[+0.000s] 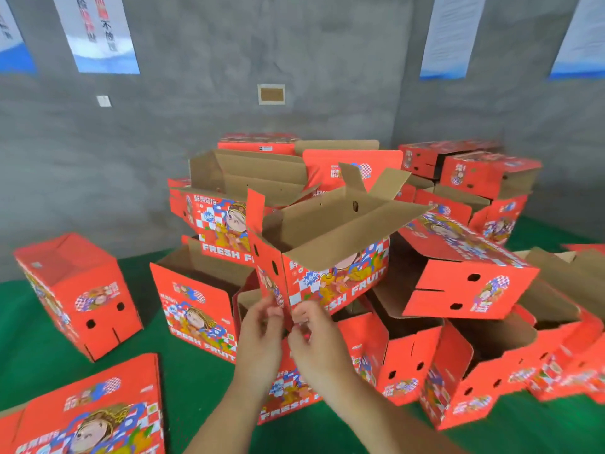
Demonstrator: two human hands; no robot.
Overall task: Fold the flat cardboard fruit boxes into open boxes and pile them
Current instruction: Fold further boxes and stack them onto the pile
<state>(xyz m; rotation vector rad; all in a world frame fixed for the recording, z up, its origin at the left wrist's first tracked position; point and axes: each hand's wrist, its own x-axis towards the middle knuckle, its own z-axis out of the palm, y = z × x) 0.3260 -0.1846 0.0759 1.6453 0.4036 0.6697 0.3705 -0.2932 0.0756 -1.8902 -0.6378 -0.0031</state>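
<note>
A red printed fruit box (337,276), folded open with its brown flaps spread upward, is tilted in the air in front of me. My left hand (260,332) and my right hand (314,335) meet at its lower near corner, fingers curled and pinching the bottom edge. Behind and around it a pile of folded boxes (229,224) stands stacked on the green floor. A flat box (95,417) lies at the lower left.
One folded box (82,296) stands alone on its end at the left. More boxes (484,355) lie tumbled at the right, some on their sides. A grey concrete wall (294,60) with posters rises behind. The green floor (26,355) shows at the left.
</note>
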